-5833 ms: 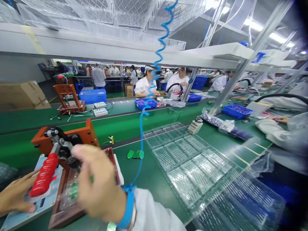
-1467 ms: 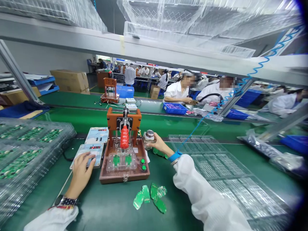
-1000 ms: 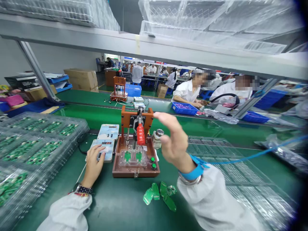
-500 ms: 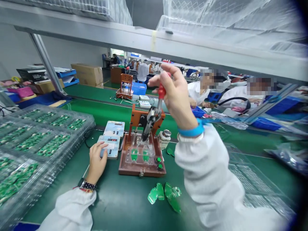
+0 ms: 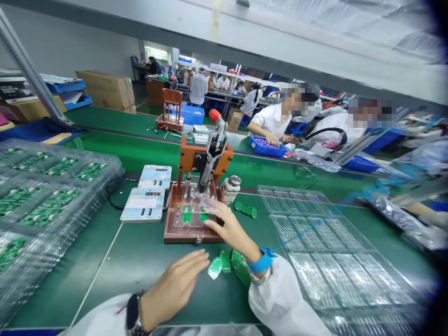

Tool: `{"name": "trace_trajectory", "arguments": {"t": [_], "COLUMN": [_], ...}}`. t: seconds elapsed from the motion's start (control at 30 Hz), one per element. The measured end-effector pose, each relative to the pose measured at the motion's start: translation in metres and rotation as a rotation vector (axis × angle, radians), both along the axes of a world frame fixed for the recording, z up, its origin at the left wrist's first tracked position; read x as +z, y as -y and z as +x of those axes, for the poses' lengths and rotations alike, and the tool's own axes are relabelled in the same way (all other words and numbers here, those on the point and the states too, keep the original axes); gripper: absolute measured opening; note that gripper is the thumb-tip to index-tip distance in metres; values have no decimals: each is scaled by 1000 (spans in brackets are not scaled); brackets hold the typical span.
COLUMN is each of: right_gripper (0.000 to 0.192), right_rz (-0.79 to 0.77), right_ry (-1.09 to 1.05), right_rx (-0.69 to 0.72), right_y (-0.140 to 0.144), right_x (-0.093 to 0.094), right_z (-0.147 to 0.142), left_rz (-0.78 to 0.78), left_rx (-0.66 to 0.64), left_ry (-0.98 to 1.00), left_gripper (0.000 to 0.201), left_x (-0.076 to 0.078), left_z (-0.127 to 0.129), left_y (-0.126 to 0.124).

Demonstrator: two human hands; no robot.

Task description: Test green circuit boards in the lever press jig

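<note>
My right hand (image 5: 233, 228) reaches over the front right of a test fixture (image 5: 191, 237), thumb and fingers apart around the right-hand green circuit board (image 5: 203, 214). Whether the fingertips touch that board, I cannot tell. A second green board (image 5: 186, 214) lies to its left on the fixture's clear plate (image 5: 178, 218). The fixture's toggle clamp (image 5: 216, 140) stands with its red handle (image 5: 214, 115) raised, untouched. My left hand (image 5: 175, 287) hovers low over the mat, fingers stretched out and holding nothing. Just right of its fingertips are several loose green boards (image 5: 215, 268).
Two digital meters (image 5: 143, 205) sit left of the fixture, a jar (image 5: 231, 189) at its right. Stacked clear trays (image 5: 87, 224) of boards fill the left side; clear trays (image 5: 315, 261) lie right. Co-workers (image 5: 275, 119) sit beyond the bench; a shelf (image 5: 175, 25) crosses overhead.
My right hand has let go of the red handle and come down to the boards. The clamp handle has swung up. My left hand has left the meter and moved right, nearer me.
</note>
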State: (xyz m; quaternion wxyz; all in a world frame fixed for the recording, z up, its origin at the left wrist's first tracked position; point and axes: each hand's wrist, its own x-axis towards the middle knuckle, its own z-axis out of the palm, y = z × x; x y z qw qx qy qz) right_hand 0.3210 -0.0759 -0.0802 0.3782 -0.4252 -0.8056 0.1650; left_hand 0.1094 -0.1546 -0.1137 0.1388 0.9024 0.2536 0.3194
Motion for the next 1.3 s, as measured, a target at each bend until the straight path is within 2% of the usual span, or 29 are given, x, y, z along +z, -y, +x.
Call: {"name": "trace_trajectory", "arguments": {"t": [0.1, 0.27, 0.37, 0.53, 0.73, 0.87, 0.97, 1.07, 1.17, 1.3], "right_gripper": [25, 32, 34, 35, 31, 30, 28, 28, 32, 32], "right_rz": [16, 86, 69, 50, 80, 80, 63, 112, 177, 185], "right_ry": [119, 192, 269, 398, 407, 431, 432, 433, 407, 259], "right_rx": [29, 46, 91, 130, 124, 136, 157, 154, 119, 26], "right_y": [1, -2, 0, -1, -9, -7, -7, -10, -7, 15], "right_x": [-2, 7, 12, 21, 20, 23, 25, 24, 19, 8], "right_z": [-3, -10, -25, -45, -50, -52, -53, -52, -46, -15], "left_rz": [-135, -215, -229, -252, -318, -308, -273, -236, -214, -129], "left_rx": [-94, -83, -51, -82, -56, -24, -40, -53, -35, 5], "left_ry": [-240, -382, -358, -325, -261, -212, -257, -330, -332, -290], "left_gripper": [53, 45, 46, 57, 50, 47, 48, 49, 44, 38], "left_x": [-11, -19, -16, -12, -20, -24, -20, -14, -14, -23], "left_z": [24, 34, 34, 46, 60, 57, 51, 45, 43, 39], "left_y": [2, -3, -3, -3, 0, 0, -1, -2, -3, -1]}}
